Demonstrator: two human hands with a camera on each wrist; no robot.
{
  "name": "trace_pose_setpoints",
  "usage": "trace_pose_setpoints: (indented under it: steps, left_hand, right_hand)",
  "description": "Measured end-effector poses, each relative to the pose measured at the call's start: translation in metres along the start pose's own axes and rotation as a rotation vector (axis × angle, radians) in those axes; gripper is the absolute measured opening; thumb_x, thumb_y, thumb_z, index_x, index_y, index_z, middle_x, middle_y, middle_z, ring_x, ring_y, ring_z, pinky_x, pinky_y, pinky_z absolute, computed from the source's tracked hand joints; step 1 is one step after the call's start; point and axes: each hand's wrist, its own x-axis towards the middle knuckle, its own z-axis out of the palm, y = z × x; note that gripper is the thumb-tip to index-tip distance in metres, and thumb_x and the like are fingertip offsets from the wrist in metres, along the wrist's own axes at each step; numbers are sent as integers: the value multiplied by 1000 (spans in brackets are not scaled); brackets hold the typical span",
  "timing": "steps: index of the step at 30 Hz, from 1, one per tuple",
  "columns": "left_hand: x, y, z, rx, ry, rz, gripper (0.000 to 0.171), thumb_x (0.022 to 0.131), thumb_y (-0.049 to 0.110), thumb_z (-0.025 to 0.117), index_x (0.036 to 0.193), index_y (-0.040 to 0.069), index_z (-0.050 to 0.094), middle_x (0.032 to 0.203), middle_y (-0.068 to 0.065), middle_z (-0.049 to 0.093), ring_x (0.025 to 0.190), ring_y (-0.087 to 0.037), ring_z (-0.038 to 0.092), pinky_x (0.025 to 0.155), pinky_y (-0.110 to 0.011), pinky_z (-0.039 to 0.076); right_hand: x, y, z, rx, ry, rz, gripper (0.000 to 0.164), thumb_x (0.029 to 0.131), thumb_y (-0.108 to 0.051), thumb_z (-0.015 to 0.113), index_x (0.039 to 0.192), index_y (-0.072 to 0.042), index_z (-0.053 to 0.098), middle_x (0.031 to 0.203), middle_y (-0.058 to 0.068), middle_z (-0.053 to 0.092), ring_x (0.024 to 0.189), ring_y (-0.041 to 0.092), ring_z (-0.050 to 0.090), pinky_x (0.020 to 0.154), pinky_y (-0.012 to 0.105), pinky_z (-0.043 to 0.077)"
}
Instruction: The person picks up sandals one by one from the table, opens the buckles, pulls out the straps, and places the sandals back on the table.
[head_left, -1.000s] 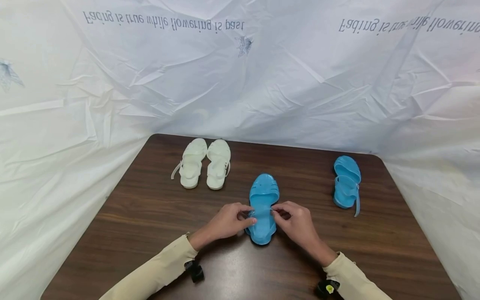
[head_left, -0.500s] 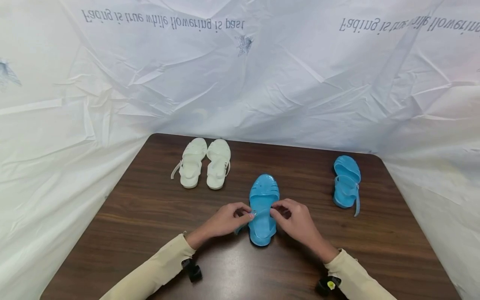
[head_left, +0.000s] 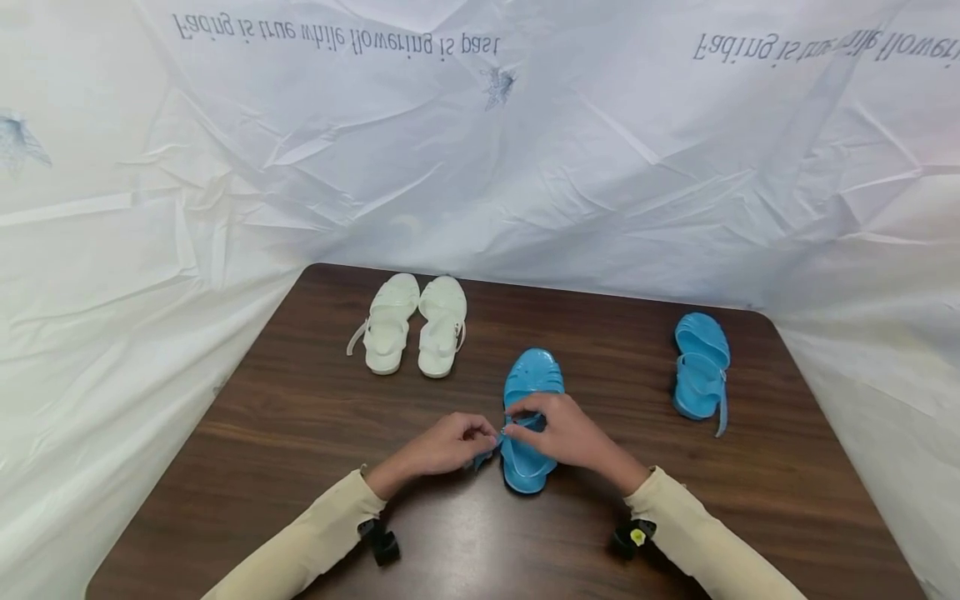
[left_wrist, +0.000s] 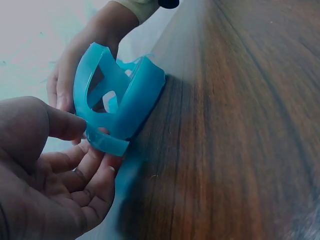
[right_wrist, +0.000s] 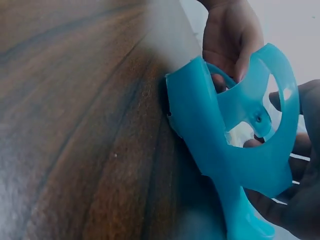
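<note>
A blue jelly sandal lies sole down at the table's middle, toe pointing away from me. Beside its left edge my left hand pinches the loose end of the ankle strap between thumb and fingers, as the left wrist view shows. My right hand reaches across the sandal from the right, thumb and index finger pinching the strap by the small buckle at the left side. That hand covers part of the sandal's middle. In the right wrist view the sandal's heel stands close, with fingers behind the strap.
A pair of white sandals stands side by side at the back left. The other blue sandal lies at the back right, its strap hanging loose. The brown wooden table is backed by a white printed sheet.
My right hand has moved left across the sandal to the buckle side. My left hand has drawn slightly left off the sandal, pulling the strap end outward.
</note>
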Motion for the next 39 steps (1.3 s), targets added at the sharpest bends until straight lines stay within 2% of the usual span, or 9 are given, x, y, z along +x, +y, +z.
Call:
trace_pose_setpoints:
  steps: [5, 10, 15, 19, 26, 31, 39]
  left_hand:
    - [0, -2, 0, 21, 21, 12, 18, 104, 23, 59, 104, 11, 73, 85, -1, 69, 63, -12, 59, 60, -27, 51]
    - [0, -2, -3, 21, 58, 35, 17, 104, 20, 60, 103, 10, 74, 87, -5, 70, 63, -13, 59, 58, -28, 52]
    - [0, 0, -3, 18, 65, 38, 16, 103, 20, 61, 100, 10, 73, 79, -3, 66, 62, -11, 58, 55, -28, 51]
    - [2, -2, 2, 8, 76, 34, 15, 102, 21, 63, 98, 11, 73, 77, -2, 66, 64, -11, 59, 55, -27, 51]
    - [4, -6, 9, -63, 104, 60, 16, 102, 19, 64, 98, 8, 74, 82, -1, 71, 73, -13, 64, 61, -24, 50]
    - [7, -9, 10, -127, 114, 82, 16, 101, 16, 64, 98, 4, 75, 82, -3, 71, 74, -11, 65, 65, -23, 52]
    - [11, -10, 12, -126, 133, 89, 18, 102, 16, 64, 99, 3, 76, 82, -4, 71, 72, -11, 64, 65, -23, 52]
  right_hand:
    - [2, 5, 1, 57, -58, -19, 34, 100, -38, 68, 117, -9, 75, 109, -4, 74, 97, 8, 67, 81, 29, 57]
    - [2, 9, 0, 89, -87, -50, 31, 99, -36, 69, 115, -11, 76, 107, -8, 74, 94, 5, 66, 79, 29, 56]
    - [3, 14, -3, 131, -130, -52, 21, 97, -35, 72, 111, -19, 76, 103, -12, 73, 90, 3, 65, 77, 27, 56]
    - [2, 17, -3, 134, -151, -61, 20, 97, -34, 73, 112, -22, 76, 105, -14, 72, 94, 3, 66, 79, 26, 56]
    - [-3, 16, -2, 107, -103, -98, 27, 96, -33, 73, 115, -14, 78, 108, -8, 74, 96, 4, 67, 79, 26, 57]
    - [-5, 14, 0, 108, -66, -100, 26, 96, -32, 74, 114, -13, 78, 107, -5, 75, 95, 5, 68, 78, 27, 57]
    - [-6, 14, 3, 74, -39, -86, 28, 96, -36, 73, 113, -15, 78, 107, -5, 75, 98, 7, 69, 79, 27, 57]
